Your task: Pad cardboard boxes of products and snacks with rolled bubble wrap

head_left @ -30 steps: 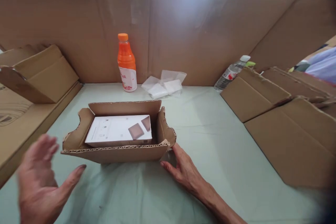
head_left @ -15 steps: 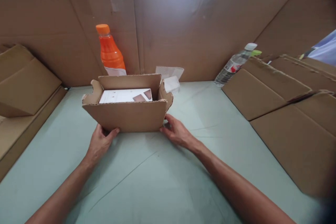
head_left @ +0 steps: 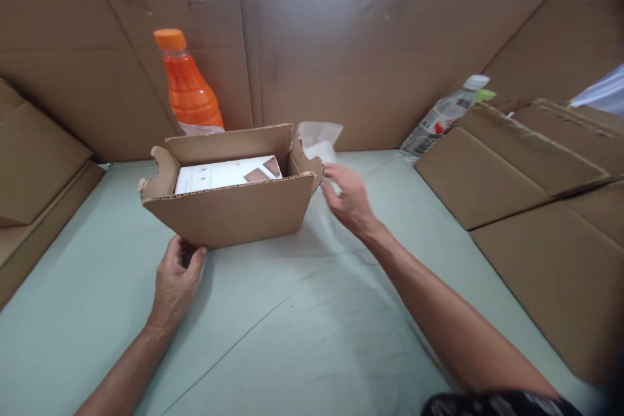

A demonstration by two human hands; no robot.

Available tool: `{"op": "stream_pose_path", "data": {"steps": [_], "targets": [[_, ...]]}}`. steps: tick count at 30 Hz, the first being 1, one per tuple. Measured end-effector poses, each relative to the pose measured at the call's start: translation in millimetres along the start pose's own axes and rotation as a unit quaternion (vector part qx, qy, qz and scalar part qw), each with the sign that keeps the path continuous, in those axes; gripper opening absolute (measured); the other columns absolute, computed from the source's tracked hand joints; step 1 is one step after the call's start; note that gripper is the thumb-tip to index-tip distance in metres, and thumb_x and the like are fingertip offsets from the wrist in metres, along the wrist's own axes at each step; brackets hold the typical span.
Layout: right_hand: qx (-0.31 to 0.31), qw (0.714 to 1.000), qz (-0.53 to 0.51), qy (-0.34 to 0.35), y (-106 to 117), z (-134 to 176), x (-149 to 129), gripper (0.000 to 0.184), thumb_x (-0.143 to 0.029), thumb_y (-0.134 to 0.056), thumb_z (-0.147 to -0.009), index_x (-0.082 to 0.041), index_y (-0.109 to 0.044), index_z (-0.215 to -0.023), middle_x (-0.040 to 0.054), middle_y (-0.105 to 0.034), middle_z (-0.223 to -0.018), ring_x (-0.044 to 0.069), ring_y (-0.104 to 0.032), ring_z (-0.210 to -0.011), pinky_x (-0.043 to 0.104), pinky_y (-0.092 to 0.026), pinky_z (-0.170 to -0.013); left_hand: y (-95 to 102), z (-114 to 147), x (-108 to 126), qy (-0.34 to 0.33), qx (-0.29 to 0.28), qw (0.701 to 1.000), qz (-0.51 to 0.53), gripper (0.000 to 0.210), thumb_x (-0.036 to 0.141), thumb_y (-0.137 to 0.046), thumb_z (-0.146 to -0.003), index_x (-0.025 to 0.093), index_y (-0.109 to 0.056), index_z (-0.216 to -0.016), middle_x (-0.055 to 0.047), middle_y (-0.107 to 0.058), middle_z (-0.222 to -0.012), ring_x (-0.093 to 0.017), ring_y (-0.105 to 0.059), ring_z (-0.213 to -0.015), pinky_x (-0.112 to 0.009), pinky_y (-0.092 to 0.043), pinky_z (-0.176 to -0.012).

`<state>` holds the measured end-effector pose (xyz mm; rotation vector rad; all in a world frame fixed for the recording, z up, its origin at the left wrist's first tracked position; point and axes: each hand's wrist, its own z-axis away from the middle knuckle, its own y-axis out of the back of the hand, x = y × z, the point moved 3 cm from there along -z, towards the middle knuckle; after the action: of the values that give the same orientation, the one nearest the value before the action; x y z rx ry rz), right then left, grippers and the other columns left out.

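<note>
In front of me stands an open cardboard box, slightly turned, with notched end flaps. Inside it lies a white carton with brown shapes printed at its right end. My left hand grips the box's lower left corner, thumb at the front edge and fingers partly hidden beneath. Close to the box's right end is my right hand, holding nothing I can see, fingers and thumb apart; whether its fingertips touch the flap I cannot tell. Just beyond those fingertips sits a white object with a translucent sheet, partly hidden by the box.
An orange bottle stands behind the box against the cardboard wall. A clear bottle leans at the back right. Cardboard boxes flank the pale green surface, one at the left and more at the right.
My right hand has left the box's lower right corner and moved up and outward beside its end. The box has turned slightly, its right side farther back. My left hand stays at its corner.
</note>
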<state>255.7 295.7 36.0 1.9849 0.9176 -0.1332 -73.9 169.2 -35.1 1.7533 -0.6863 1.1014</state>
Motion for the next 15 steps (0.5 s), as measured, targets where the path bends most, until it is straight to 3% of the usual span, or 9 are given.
{"op": "stream_pose_path", "data": {"steps": [2,5,7,9,12,15], "targets": [[0.073,0.984,-0.107,-0.119,41,37,10,0.024,-0.033,-0.054,-0.095,-0.02,-0.072,-0.103,0.0088,-0.074,-0.111,0.023,-0.067,-0.103,0.039,-0.052,-0.092,0.1,-1,-1,0.002,0.001,1.0,0.004,0.028,0.041,-0.064,-0.082,0.021,-0.059,-0.102,-0.001,-0.064,-0.09,-0.02,-0.063,-0.087,-0.032,-0.048,-0.082],[0.03,0.939,-0.192,-0.285,86,89,25,0.028,-0.044,-0.067,-0.084,-0.021,-0.075,-0.096,0.0067,-0.076,-0.097,0.021,-0.069,-0.087,0.037,-0.055,-0.08,0.6,0,-1,0.001,0.003,1.0,0.013,0.034,0.038,-0.065,-0.079,0.02,-0.059,-0.107,-0.002,-0.065,-0.094,-0.021,-0.064,-0.09,-0.033,-0.048,-0.084],[0.037,0.934,-0.155,-0.321,108,108,26,0.031,-0.044,-0.07,-0.079,-0.02,-0.075,-0.099,0.0105,-0.074,-0.113,0.024,-0.069,-0.095,0.041,-0.055,-0.083,0.8,1,1,-0.001,0.006,1.0,0.02,0.041,0.038,-0.066,-0.078,0.019,-0.059,-0.114,-0.004,-0.065,-0.098,-0.022,-0.064,-0.092,-0.034,-0.049,-0.086],[0.09,0.948,-0.098,-0.289,122,109,14,0.031,-0.042,-0.067,-0.081,-0.021,-0.074,-0.103,0.0124,-0.066,-0.131,0.028,-0.066,-0.11,0.045,-0.054,-0.09,0.6,2,3,-0.005,0.01,1.0,0.029,0.048,0.038,-0.066,-0.077,0.018,-0.057,-0.12,-0.006,-0.065,-0.104,-0.022,-0.065,-0.095,-0.035,-0.05,-0.089],[0.115,0.971,-0.091,-0.191,110,82,-17,0.027,-0.036,-0.061,-0.088,-0.023,-0.071,-0.108,0.0108,-0.063,-0.136,0.028,-0.06,-0.123,0.047,-0.052,-0.096,-0.9,3,6,-0.012,0.014,0.999,0.038,0.057,0.039,-0.066,-0.076,0.017,-0.053,-0.127,-0.008,-0.065,-0.111,-0.022,-0.066,-0.098,-0.035,-0.051,-0.09],[0.023,0.96,-0.217,-0.173,58,45,-39,0.043,-0.033,-0.062,-0.085,-0.022,-0.063,-0.127,0.0121,-0.064,-0.134,0.027,-0.063,-0.117,0.044,-0.053,-0.096,-3.2,-2,10,-0.019,0.01,0.999,0.04,0.057,0.04,-0.066,-0.074,0.017,-0.054,-0.125,-0.008,-0.065,-0.108,-0.021,-0.066,-0.092,-0.034,-0.052,-0.085]]}}
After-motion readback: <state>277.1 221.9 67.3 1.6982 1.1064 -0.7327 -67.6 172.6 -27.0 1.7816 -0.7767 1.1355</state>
